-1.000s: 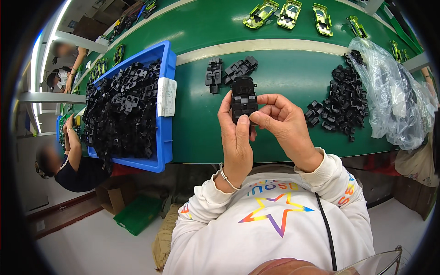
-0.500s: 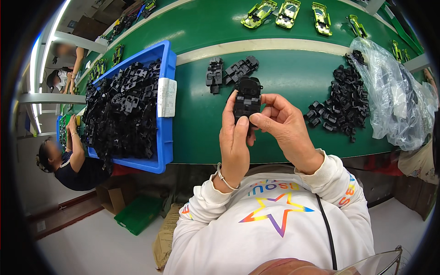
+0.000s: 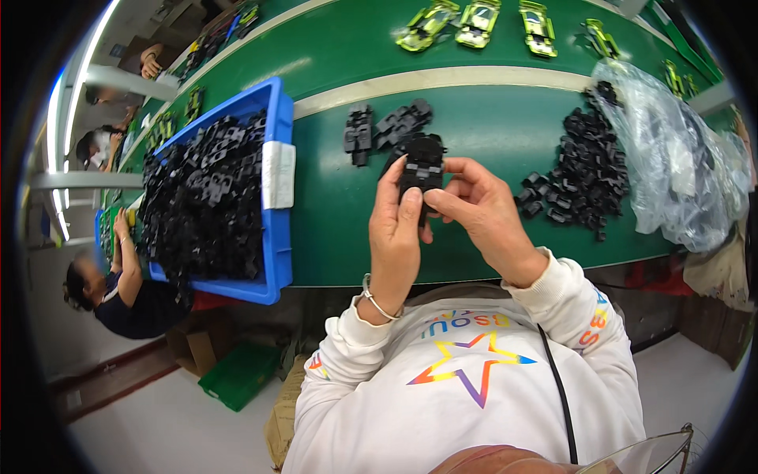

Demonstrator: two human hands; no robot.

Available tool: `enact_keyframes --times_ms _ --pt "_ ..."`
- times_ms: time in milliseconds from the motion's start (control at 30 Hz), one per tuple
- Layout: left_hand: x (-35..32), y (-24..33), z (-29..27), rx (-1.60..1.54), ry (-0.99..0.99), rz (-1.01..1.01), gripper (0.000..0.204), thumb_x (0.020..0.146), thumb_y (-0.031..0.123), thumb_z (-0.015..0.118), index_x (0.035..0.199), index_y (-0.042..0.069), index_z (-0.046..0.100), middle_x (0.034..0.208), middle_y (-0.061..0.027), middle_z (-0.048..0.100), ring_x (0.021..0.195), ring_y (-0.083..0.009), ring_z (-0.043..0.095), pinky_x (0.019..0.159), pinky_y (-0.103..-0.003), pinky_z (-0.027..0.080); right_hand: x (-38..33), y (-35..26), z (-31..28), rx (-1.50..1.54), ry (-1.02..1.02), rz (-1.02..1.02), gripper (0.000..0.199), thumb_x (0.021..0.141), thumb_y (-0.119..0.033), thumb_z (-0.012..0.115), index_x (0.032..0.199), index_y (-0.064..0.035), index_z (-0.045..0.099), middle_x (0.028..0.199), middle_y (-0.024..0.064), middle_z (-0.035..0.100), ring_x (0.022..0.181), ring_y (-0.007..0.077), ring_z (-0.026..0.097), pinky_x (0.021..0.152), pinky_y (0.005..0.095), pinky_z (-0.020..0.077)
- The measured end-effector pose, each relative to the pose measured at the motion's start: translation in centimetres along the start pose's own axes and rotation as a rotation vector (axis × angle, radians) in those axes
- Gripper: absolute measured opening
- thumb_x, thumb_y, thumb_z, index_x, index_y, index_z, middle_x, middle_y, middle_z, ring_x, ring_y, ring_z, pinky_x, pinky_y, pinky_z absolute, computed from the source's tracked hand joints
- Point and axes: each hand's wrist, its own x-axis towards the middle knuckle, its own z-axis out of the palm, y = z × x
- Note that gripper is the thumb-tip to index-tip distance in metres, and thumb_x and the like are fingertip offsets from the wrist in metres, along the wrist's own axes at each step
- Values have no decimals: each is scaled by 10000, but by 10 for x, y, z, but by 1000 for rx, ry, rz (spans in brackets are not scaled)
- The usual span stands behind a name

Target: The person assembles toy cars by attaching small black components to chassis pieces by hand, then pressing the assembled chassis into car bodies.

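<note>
Both of my hands hold one black plastic toy car chassis [image 3: 422, 164] upright above the green table. My left hand [image 3: 395, 225] wraps its left side, with the thumb pressed on its lower face. From the right, my right hand [image 3: 482, 209] grips the lower edge, its thumb tip on the chassis and the other fingers curled behind. Some fingers are hidden behind the part. Just beyond lie a similar black chassis [image 3: 358, 136] and another chassis [image 3: 404, 122] set at an angle, partly behind the held one.
A blue crate [image 3: 278, 229] heaped with black chassis stands at left. To the right sit a pile of small black parts [image 3: 588, 170] and a clear plastic bag [image 3: 683, 158]. Several yellow-green toy cars [image 3: 478, 24] line the far green surface. A co-worker [image 3: 134, 284] sits at far left.
The surroundings shift slightly left in the picture. My hands keep hold of the chassis, with the right thumb still against it. A person's hand now shows at the far upper left.
</note>
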Motion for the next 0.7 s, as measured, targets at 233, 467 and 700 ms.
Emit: enact_keyframes --times_ms 233,467,700 --pt "11 -8 -4 83 -21 36 440 1029 156 513 1438 24 415 1100 -83 621 869 -116 609 674 -262 572 11 -33 -57 -805 7 -379 400 861 -172 746 1222 -35 638 849 72 679 684 164 626 647 297 503" --pt "23 -26 -35 917 60 206 414 927 204 651 1330 140 583 1008 -81 605 795 -246 654 614 -356 528 33 -75 -161 -1743 388 -666 264 834 -169 725 1082 -97 671 953 90 650 910 318 630 788 405 475" --pt "16 10 -52 1101 297 329 471 862 289 738 1289 132 615 1081 -46 641 645 -199 633 612 -323 509 51 -57 -189 -1729 235 -574 236 765 -62 737 990 -52 665 924 148 635 902 368 607 776 457 488"
